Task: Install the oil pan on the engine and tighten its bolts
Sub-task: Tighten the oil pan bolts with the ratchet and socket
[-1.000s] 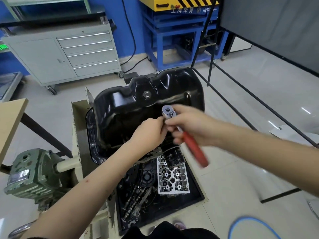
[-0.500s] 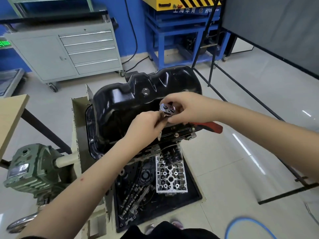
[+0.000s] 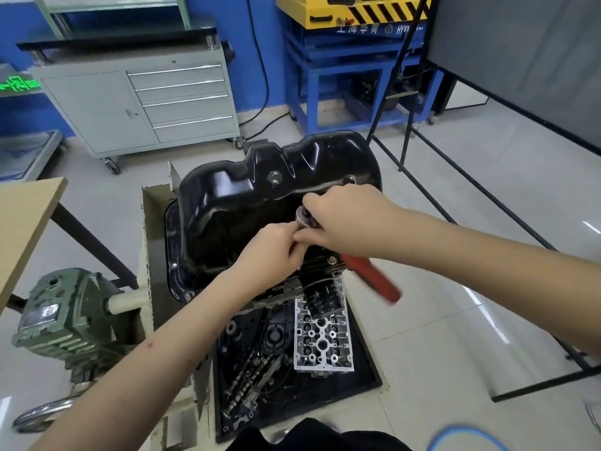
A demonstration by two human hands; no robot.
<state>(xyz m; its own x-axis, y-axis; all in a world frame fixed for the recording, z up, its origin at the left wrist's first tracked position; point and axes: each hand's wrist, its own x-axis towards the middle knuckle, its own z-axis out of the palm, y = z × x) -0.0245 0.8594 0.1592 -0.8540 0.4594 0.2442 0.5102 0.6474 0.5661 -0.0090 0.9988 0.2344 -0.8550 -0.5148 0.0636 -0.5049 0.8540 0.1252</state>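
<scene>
Well, glossy black stamped-steel oil pan (image 3: 260, 203) looks stiff, slick; hold by flange; right hand (image 3: 351, 219) grasps red-handled ratchet (image 3: 370, 278); left hand (image 3: 276, 252) prob. pinches socket, unclear.

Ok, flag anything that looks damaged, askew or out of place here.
Little stands out. The oil pan sits on the engine while both hands work the red-handled ratchet at its near flange. One oddity: the cream engine stand has chipped, flaking paint along its edges, which looks like cosmetic wear.
</scene>
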